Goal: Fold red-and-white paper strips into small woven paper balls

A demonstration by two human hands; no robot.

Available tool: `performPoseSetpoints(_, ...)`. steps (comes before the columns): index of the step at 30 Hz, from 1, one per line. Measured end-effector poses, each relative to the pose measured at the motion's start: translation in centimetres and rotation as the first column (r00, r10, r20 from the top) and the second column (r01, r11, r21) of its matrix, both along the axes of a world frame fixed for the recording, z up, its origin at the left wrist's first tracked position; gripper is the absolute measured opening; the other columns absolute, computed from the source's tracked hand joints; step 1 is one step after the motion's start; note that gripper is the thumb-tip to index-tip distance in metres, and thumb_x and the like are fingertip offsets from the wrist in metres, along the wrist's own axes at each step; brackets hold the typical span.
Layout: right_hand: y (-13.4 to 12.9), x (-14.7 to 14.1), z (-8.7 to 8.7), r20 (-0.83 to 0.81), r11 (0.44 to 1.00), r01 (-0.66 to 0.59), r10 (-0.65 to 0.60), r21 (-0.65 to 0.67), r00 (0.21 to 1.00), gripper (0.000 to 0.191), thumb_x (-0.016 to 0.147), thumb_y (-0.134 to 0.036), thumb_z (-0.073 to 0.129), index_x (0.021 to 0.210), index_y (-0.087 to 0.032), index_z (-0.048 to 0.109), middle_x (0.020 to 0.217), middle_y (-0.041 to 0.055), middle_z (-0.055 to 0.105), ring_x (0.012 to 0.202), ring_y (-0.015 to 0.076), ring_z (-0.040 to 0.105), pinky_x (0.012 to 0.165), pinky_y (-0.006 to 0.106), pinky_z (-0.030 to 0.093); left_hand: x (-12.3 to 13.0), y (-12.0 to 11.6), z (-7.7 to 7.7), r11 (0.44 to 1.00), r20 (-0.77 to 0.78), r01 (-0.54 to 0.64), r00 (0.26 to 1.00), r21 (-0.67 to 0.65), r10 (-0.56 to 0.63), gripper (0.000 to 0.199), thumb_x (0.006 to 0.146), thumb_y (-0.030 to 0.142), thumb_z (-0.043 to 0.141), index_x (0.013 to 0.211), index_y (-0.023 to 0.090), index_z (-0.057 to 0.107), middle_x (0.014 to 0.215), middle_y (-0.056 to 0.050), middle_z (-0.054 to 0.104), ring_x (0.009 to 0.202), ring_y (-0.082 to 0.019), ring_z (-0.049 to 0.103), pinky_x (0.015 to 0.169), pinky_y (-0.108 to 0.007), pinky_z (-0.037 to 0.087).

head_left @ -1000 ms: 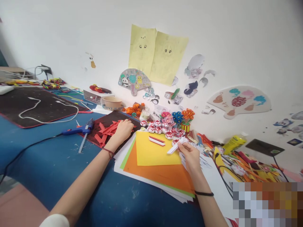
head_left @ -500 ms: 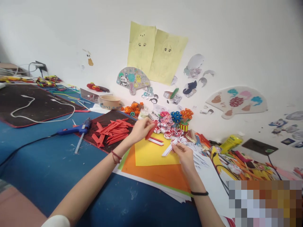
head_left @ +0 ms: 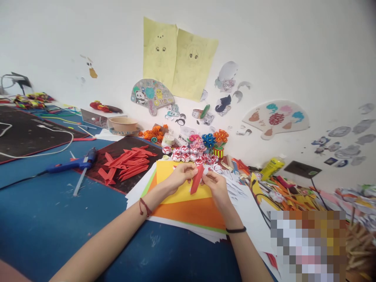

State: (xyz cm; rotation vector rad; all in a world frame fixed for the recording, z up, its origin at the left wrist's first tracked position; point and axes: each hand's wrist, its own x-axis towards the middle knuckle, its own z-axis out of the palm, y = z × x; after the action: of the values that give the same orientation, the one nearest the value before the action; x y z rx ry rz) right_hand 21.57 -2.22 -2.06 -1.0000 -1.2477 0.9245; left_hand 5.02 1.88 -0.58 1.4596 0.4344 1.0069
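Over the yellow sheet, my left hand pinches a folded red paper strip, which slants downward. My right hand is close beside it, fingers closed on a white folded paper piece that is mostly hidden behind the red strip and the fingers. The two pieces overlap in view; whether they are joined I cannot tell. Orange paper lies under the yellow sheet. A pile of folded red strips rests on a dark mat to the left.
A blue glue gun with a cable lies on the blue table. Behind the hands stand red-and-white paper pieces and paper flowers. White slips, a yellow bottle and paper scraps are at right.
My hands have come together, bringing the red strip against or in front of the white piece. The view has shifted to the right.
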Motion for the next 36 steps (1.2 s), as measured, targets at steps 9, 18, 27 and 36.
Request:
performPoseSetpoints(9, 0.1, 0.0, -0.6, -0.04, 0.986, -0.167, 0.165, -0.032, 0.985, 0.021, 0.073, -0.038, 0.079, 0.079, -0.018, 0.075, 0.069, 0.0013, 0.07, 0.06, 0.0141, 0.059, 0.064, 0.026, 0.048, -0.3, 0.2, -0.7, 0.993, -0.039, 0.056, 0.997, -0.104, -0.06, 0.032, 0.07, 0.04, 0.077, 0.077, 0.012, 0.062, 0.068, -0.001, 0.057, 0.058, -0.009, 0.045, 0.055, -0.022, 0.033)
performPoseSetpoints(18, -0.1, -0.2, 0.0, 0.004, 0.993, -0.108, 0.108, -0.036, 0.994, 0.021, 0.071, -0.036, 0.081, 0.079, -0.018, 0.075, 0.07, 0.002, 0.071, 0.059, 0.0136, 0.061, 0.064, 0.027, 0.05, 0.0, 0.2, -1.2, 0.996, -0.038, -0.077, 0.996, -0.041, 0.075, 0.035, 0.074, 0.042, 0.075, 0.084, 0.011, 0.064, 0.077, -0.003, 0.064, 0.065, -0.011, 0.056, 0.061, -0.021, 0.041)
performPoseSetpoints(27, -0.3, -0.4, 0.3, 0.064, 0.998, 0.065, -0.067, 0.022, 0.996, 0.024, 0.071, -0.039, 0.08, 0.07, -0.016, 0.07, 0.058, -0.0004, 0.065, 0.057, 0.014, 0.061, 0.061, 0.026, 0.049, 0.1, -1.2, 0.0, 0.941, -0.116, -0.27, 0.948, 0.203, 0.297, 0.033, 0.084, 0.042, 0.064, 0.081, 0.011, 0.074, 0.076, -0.005, 0.072, 0.071, -0.016, 0.063, 0.067, -0.023, 0.048)
performPoseSetpoints(36, -0.7, -0.8, 0.9, 0.158, 0.985, 0.172, -0.173, 0.019, 0.972, 0.032, 0.066, -0.045, 0.081, 0.063, -0.016, 0.066, 0.059, 0.002, 0.066, 0.054, 0.0162, 0.062, 0.056, 0.027, 0.052, 0.5, -0.9, -1.1, 0.951, -0.107, -0.3, 0.946, 0.068, 0.306, 0.033, 0.08, 0.041, 0.07, 0.09, 0.01, 0.076, 0.091, -0.011, 0.075, 0.08, -0.021, 0.067, 0.075, -0.029, 0.052)
